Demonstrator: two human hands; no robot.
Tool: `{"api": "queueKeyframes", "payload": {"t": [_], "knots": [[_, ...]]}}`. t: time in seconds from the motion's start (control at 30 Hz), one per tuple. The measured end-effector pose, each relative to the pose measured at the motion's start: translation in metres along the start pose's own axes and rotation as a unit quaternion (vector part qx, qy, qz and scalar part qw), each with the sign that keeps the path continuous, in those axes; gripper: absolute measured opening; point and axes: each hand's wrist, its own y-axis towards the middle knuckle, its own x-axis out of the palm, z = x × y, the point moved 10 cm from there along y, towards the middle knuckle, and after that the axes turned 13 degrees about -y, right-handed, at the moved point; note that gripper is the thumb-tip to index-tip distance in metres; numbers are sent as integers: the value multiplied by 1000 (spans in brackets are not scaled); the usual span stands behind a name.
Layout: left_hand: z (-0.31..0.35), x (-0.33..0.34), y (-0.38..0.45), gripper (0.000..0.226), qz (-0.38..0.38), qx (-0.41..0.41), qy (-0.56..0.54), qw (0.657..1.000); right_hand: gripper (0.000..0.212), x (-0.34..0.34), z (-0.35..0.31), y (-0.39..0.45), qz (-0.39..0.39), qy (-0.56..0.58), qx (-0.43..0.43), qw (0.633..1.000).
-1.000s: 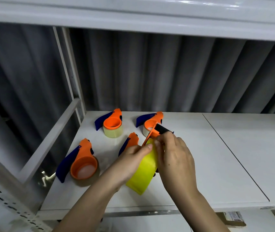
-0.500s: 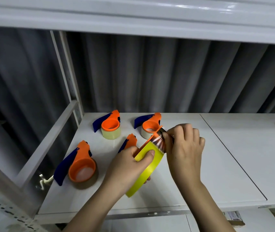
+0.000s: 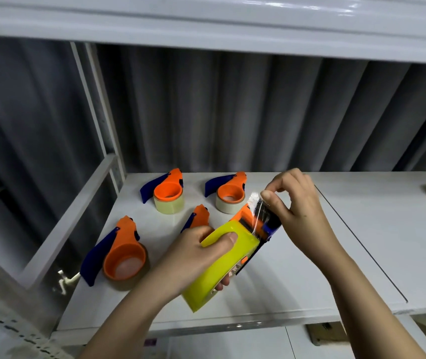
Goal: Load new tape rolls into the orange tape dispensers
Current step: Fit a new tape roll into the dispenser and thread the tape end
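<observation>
Presently your left hand grips the yellow tape roll in its orange dispenser above the bench, steadying it; your right hand pinches the tape end, drawing it taut for threading.

A stockroom or packing area, judging by the white metal shelving with a perforated upright at 8 o'clock, grey corrugated wall at 12 o'clock, and several orange tape dispensers laid out.
</observation>
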Motion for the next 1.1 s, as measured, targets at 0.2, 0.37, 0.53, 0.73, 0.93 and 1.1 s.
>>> {"api": "queueKeyframes", "payload": {"t": [0.2, 0.37, 0.53, 0.73, 0.93, 1.1], "knots": [[-2, 0, -3, 30, -9, -1, -32, 999, 14, 1, -2, 1, -42, 66, -4, 997], [-4, -5, -5, 34, 20, 12, -61, 998, 19, -6, 4, -10, 0, 79, 32, 996], [-7, -6, -6, 34, 36, 21, -86, 995, 25, -12, 5, -22, 43, 21, 68, 997], [-5, -5, -7, 26, 49, 46, -75, 995, 14, -15, 7, -28, 55, -27, 90, 994], [-9, -1, -8, 34, 55, 50, -64, 995, 16, -16, 10, -35, 60, -62, 121, 989], [-10, 2, -7, 38, 62, 55, -72, 994, 17, -19, 12, -36, 58, -88, 129, 986]]}}
